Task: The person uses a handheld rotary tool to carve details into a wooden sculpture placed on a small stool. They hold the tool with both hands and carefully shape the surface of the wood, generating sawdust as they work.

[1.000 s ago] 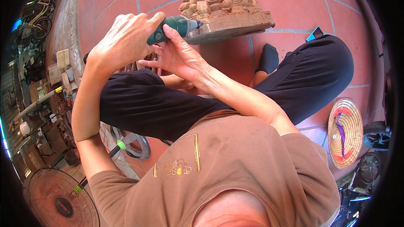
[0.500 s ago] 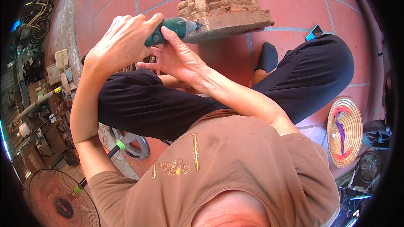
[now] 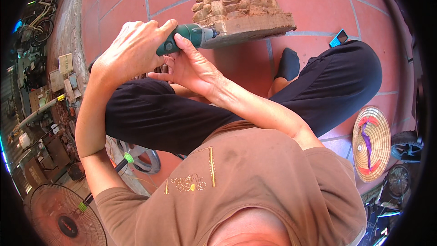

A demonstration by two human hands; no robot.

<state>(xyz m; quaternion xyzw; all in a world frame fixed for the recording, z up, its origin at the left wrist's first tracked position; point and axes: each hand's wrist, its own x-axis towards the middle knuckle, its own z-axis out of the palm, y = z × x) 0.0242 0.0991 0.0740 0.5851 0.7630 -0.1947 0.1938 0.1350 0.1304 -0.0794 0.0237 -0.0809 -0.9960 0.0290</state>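
Head view: left hand (image 3: 136, 48) grips green tool (image 3: 193, 35), right hand (image 3: 196, 67) pinches it; fan (image 3: 68, 216) left, hat (image 3: 372, 145) right.

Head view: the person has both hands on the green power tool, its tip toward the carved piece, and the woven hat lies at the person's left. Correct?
Not quite: the head view shows the woven hat at the person's right. The left hand and right hand are on the green power tool, its tip toward the carved piece.

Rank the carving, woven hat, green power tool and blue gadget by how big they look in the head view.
1. Carving, cut off at top
2. Woven hat
3. Green power tool, partly covered
4. Blue gadget
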